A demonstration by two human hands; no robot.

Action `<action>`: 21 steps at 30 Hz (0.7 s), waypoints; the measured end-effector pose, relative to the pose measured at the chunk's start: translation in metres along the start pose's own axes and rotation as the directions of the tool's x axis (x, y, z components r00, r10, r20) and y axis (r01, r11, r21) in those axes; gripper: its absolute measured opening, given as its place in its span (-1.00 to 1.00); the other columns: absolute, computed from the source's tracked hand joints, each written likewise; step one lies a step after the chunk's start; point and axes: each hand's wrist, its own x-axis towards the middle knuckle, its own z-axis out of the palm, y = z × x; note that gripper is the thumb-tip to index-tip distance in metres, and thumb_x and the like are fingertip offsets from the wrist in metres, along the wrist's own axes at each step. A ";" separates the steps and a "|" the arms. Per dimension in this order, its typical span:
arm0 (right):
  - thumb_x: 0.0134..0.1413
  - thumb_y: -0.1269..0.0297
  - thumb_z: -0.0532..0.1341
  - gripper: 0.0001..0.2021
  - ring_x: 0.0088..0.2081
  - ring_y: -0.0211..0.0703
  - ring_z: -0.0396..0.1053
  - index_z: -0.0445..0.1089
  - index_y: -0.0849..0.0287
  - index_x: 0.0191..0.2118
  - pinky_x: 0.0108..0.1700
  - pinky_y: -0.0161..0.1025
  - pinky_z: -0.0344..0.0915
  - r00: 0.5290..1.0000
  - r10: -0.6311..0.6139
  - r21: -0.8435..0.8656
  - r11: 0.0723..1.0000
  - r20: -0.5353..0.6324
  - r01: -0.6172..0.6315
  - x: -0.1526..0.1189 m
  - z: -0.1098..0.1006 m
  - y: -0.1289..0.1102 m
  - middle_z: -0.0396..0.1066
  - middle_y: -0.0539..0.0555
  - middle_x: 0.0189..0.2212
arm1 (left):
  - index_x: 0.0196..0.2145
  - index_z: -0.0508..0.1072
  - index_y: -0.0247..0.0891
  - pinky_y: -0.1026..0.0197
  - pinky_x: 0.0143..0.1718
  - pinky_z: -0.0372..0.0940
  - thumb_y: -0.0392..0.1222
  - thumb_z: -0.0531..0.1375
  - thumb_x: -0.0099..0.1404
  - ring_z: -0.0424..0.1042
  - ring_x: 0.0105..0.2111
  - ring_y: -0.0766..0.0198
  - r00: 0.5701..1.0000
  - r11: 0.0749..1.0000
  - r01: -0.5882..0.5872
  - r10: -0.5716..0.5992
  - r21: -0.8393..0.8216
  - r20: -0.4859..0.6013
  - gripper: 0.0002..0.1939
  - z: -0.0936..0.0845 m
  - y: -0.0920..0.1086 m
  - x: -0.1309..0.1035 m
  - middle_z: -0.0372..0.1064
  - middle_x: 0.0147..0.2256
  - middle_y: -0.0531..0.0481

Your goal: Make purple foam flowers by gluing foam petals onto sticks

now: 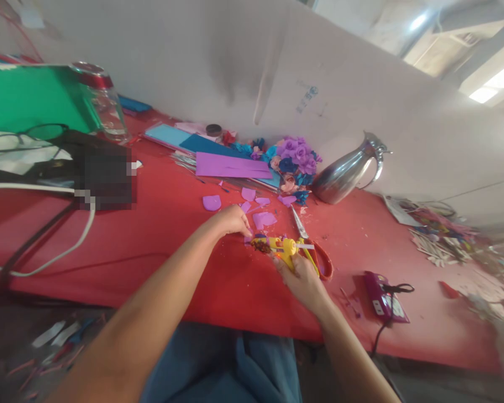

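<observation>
My right hand [301, 275] is wrapped round the grip of a yellow hot glue gun [286, 251]. A white glue stick pokes out of the gun's rear, and its brownish, crusted nozzle points left. Close to that nozzle, my left hand [236, 219] pinches a small purple paper piece [247, 240]; the fingertips partly hide it. Cut purple petals [264, 219] lie on the red table just beyond both hands. Scissors [299, 222] with orange-red handles rest beside and partly behind the right hand, blades pointing away.
Behind the petals are purple paper strips [231, 165] and a bunch of paper flowers [296, 155]. A steel jug [348, 170] stands by the wall. To the right lies a purple box [385, 298] with a black cord. A glass jar [107, 109] and white cable [86, 238] are left.
</observation>
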 end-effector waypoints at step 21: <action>0.13 0.00 0.01 -0.64 -0.47 -0.11 0.32 0.36 0.19 -0.35 -0.42 -0.26 0.13 1.000 -0.023 -0.138 0.990 0.004 0.023 -0.004 -0.007 -0.001 0.40 0.12 -0.50 | -0.69 0.53 -0.22 0.27 -0.51 0.10 -0.35 0.37 -0.22 0.30 -0.59 0.32 0.999 0.983 0.016 -0.025 0.182 0.046 -0.90 -0.005 0.008 -0.006 0.38 -0.69 0.09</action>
